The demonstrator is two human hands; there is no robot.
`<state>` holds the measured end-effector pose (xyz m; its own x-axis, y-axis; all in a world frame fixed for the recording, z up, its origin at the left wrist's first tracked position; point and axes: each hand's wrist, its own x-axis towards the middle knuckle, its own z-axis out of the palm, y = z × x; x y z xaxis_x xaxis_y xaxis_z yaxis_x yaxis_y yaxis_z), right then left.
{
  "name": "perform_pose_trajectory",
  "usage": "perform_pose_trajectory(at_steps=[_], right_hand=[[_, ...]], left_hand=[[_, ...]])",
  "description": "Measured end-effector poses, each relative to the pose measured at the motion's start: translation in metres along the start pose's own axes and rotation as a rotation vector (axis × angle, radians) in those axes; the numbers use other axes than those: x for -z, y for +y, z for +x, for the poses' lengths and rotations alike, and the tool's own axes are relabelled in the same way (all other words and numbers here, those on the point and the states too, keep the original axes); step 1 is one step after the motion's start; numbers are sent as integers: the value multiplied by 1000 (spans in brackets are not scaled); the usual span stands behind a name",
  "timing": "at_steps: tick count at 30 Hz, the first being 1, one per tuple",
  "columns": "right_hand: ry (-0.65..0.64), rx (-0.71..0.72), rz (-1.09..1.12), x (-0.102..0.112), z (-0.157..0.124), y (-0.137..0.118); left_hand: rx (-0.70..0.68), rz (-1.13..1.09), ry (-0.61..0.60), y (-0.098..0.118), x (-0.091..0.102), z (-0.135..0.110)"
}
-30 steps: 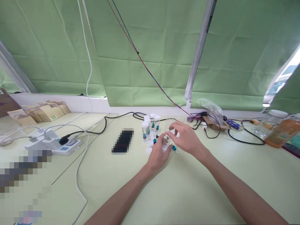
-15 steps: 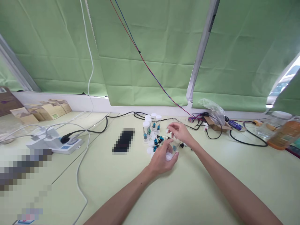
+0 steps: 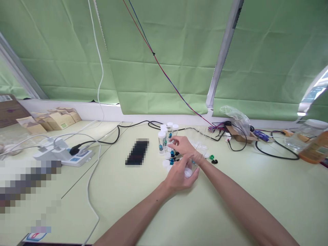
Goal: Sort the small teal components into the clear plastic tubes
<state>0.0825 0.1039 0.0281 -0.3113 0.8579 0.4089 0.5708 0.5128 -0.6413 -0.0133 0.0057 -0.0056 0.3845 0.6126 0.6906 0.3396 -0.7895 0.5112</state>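
Note:
My left hand (image 3: 180, 174) is closed around a clear plastic tube (image 3: 188, 173) with a whitish round end toward me and a teal part showing inside. My right hand (image 3: 182, 145) reaches across just beyond it, thumb and fingers pinched on a small white piece (image 3: 168, 146) that looks like a cap. Close to these fingertips stand several capped clear tubes (image 3: 161, 142) with teal parts inside. Below the right hand lie loose teal parts (image 3: 172, 153), black bits and white caps (image 3: 166, 163), partly hidden by my hands.
A dark pixelated rectangle (image 3: 137, 152) lies left of the tubes. Clear plastic pieces (image 3: 201, 147), a green part (image 3: 212, 157) and black bits (image 3: 214, 161) are to the right. Further out are a power strip (image 3: 77, 157), cables, an open carton (image 3: 239, 133) and an orange bottle (image 3: 315, 148).
My right hand has moved left from above the held tube to beside the standing tubes, the white piece still at its fingertips. My left hand keeps its hold; the view has shifted slightly.

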Motion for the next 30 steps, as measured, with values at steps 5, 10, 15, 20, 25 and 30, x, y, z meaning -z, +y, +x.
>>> perform_pose_trajectory(at_steps=[5,10,15,20,25,30], right_hand=[[3,28,-46,-1,-3,-6],[-3,93,-45,2,-5,-9],[55,105,49,6,-4,-3],[111,87,82,30,-1,-2],[185,76,126,73,0,-6],[312,120,211,114,-5,-16]], left_hand=[[-10,1,-1,0,0,1],[8,-3,-18,-1,1,0],[25,9,-13,-3,0,-1],[15,37,11,-8,-2,1],[50,83,62,-10,-1,3],[88,101,148,-11,-2,5]])
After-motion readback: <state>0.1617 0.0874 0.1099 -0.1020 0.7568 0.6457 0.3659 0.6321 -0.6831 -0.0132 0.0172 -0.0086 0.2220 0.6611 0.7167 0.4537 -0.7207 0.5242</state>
